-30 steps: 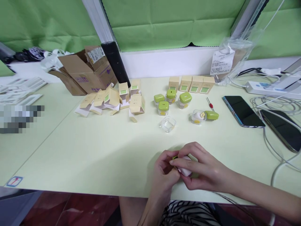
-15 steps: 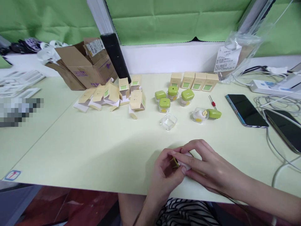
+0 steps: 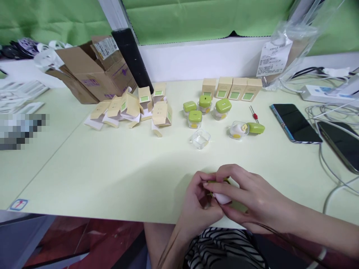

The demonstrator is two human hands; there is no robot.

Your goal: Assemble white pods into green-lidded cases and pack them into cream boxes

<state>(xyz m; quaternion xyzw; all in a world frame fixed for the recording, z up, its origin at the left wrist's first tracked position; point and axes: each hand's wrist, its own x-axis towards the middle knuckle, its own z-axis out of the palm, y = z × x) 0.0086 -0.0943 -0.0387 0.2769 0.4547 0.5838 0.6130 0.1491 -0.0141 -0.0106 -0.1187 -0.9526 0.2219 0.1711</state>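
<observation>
Near the front edge of the table, both hands are closed around a small green lid with a rounded white piece [image 3: 223, 198] against it. My left hand [image 3: 200, 201] grips it from the left side. From the right, the fingers of my right hand [image 3: 242, 192] bend over its top and hide most of it. Beyond the hands sits a clear square cup [image 3: 200, 139] without a lid. To its right stands another clear cup [image 3: 238, 130] with a white, yellow-tipped piece inside, next to a loose green lid [image 3: 255, 128].
Several green-lidded cups [image 3: 195, 118] stand behind, with upright small cartons [image 3: 238, 89] beyond them. Opened cartons [image 3: 130, 110] and a large cardboard box [image 3: 92, 76] lie left. A red-beaded pin [image 3: 255, 116], a phone [image 3: 295, 123], a second dark phone [image 3: 340, 145] and white cables are right.
My fingers have shifted slightly around the green and white piece, and more of the white shows below my right fingers. The view has tilted a little downward. Objects on the table stay put.
</observation>
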